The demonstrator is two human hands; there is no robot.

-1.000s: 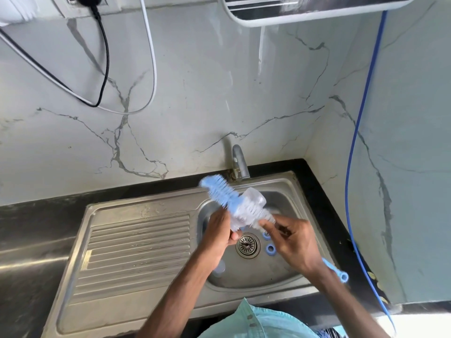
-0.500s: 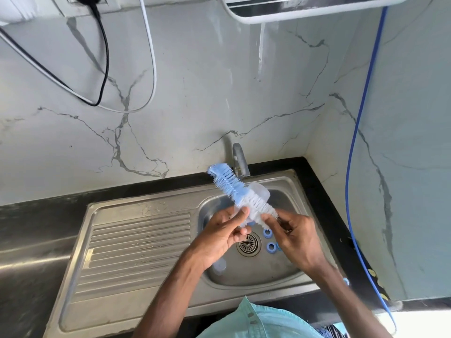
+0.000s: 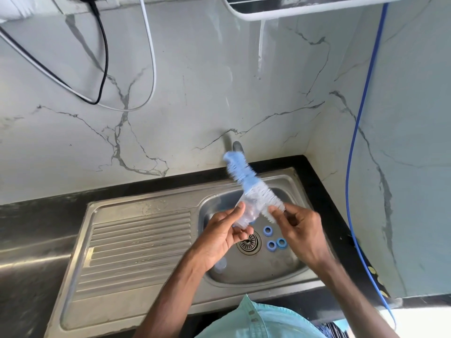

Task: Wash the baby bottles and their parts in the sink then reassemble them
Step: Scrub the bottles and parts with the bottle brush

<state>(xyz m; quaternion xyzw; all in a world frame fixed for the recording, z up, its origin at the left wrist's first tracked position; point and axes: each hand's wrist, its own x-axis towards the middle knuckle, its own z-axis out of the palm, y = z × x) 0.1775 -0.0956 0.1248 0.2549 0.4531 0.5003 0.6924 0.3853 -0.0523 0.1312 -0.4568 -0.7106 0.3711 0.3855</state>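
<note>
Over the steel sink [image 3: 288, 181], my left hand [image 3: 223, 236] holds a small clear bottle piece [image 3: 245, 212] between thumb and fingers. My right hand [image 3: 301, 231] grips the lower end of a bottle brush [image 3: 249, 184] with blue and white bristles. The blurred brush slants up and to the left, towards the tap [image 3: 238, 147], and its white bristles lie against the clear piece. Three blue rings [image 3: 271, 245] lie on the basin floor right of the drain [image 3: 249, 243]. Another clear part [image 3: 220, 264] sits in the basin under my left wrist.
A ribbed steel draining board [image 3: 136, 242] lies left of the basin, with black countertop [image 3: 29, 215] beyond it. A blue hose [image 3: 351, 167] hangs down the right wall. Black and white cables [image 3: 102, 69] loop on the marble back wall.
The brush has swung up and to the right, its tip now in front of the tap. The clear piece has come lower along the bristles, and my left hand has turned palm up around it.
</note>
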